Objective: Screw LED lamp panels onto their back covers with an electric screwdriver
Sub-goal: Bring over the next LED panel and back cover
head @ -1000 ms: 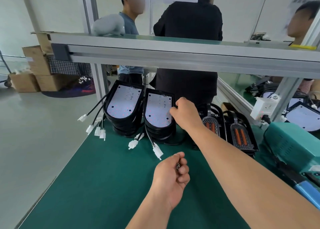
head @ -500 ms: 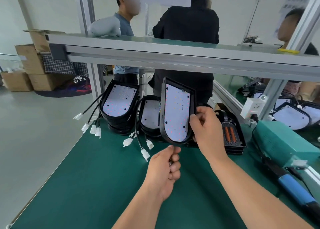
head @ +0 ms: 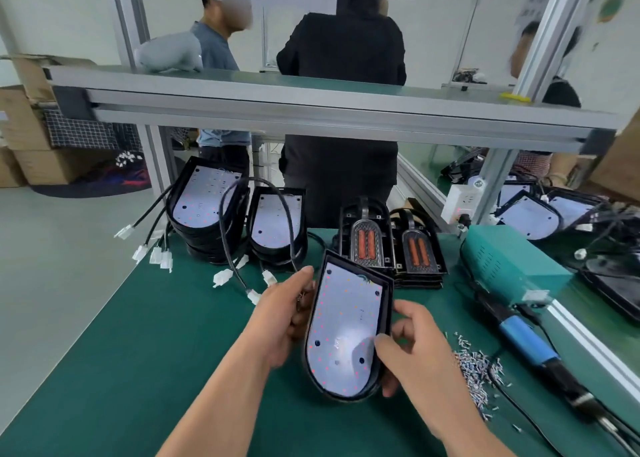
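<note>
LED lamp panel [head: 346,332] sits face up in its black back cover [head: 387,304], and you hold the pair between both hands just above the green mat [head: 156,352], close in front of you. I cannot tell whether the rounded near end touches the mat.

Your left hand [head: 280,321] curls against the left rim, steadying that side. Something small and metallic shows in its palm, probably screws kept ready, though it is too small to tell for sure. Your right hand [head: 412,352] clamps the right rim low down, thumb on the white face and fingers wrapped behind, so the panel cannot slide in the cover as you set it flat.

The lamp's cable [head: 225,235] loops up and away to the left, which keeps it off the work spot. The loose screws [head: 476,370] and the electric screwdriver [head: 530,342] lie on the mat to your right, near the hand that will likely reach for them. No screw looks driven yet. The waiting stacks [head: 207,214] stand at the far edge, well apart.
</note>
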`<state>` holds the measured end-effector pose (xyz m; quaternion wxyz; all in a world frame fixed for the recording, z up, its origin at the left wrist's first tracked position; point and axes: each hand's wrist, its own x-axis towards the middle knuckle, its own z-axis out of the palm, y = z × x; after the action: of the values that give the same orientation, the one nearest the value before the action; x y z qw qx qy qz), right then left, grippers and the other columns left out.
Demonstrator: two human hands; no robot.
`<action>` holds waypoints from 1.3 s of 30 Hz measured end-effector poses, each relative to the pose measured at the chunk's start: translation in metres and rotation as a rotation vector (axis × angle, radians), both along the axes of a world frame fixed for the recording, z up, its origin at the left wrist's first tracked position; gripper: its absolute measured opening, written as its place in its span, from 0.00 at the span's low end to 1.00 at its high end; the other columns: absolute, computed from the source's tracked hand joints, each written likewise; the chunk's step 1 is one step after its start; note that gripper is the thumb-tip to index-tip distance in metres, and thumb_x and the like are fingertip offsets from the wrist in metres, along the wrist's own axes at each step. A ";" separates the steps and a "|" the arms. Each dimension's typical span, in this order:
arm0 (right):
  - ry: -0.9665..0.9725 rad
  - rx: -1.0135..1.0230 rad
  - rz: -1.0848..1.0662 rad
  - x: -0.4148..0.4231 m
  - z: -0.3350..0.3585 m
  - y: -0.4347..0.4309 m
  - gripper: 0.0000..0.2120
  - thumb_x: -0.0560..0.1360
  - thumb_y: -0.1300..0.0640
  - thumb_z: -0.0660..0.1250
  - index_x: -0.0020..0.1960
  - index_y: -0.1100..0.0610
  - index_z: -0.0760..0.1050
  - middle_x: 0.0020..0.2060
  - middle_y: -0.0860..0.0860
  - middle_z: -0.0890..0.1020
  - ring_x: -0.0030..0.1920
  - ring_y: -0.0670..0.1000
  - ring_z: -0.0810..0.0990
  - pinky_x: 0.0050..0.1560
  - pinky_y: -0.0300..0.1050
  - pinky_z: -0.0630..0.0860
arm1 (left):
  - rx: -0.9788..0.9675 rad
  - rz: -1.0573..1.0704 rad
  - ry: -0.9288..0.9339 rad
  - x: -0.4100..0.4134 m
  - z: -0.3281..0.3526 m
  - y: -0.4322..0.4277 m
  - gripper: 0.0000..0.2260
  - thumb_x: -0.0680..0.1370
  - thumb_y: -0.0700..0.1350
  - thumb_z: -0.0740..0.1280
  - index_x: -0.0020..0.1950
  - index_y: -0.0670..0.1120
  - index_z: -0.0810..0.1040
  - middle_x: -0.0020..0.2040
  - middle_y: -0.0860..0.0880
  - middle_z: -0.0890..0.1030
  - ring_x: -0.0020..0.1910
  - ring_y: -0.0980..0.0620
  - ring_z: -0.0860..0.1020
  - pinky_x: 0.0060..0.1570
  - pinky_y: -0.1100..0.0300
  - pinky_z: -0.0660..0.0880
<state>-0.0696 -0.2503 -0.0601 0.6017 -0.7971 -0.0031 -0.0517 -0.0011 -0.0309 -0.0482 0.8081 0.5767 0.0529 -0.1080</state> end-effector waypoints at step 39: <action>-0.247 -0.569 -0.183 0.132 0.052 -0.042 0.07 0.82 0.55 0.67 0.50 0.52 0.83 0.39 0.44 0.84 0.40 0.47 0.82 0.46 0.49 0.79 | 0.718 -0.586 -0.354 -0.016 0.013 -0.003 0.09 0.71 0.57 0.80 0.45 0.54 0.90 0.46 0.53 0.89 0.48 0.59 0.85 0.53 0.64 0.79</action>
<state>0.0627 -0.2922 -0.0078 0.3426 -0.9180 -0.0190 -0.1989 -0.0171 -0.0342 -0.0354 0.4904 0.8189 -0.2155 -0.2062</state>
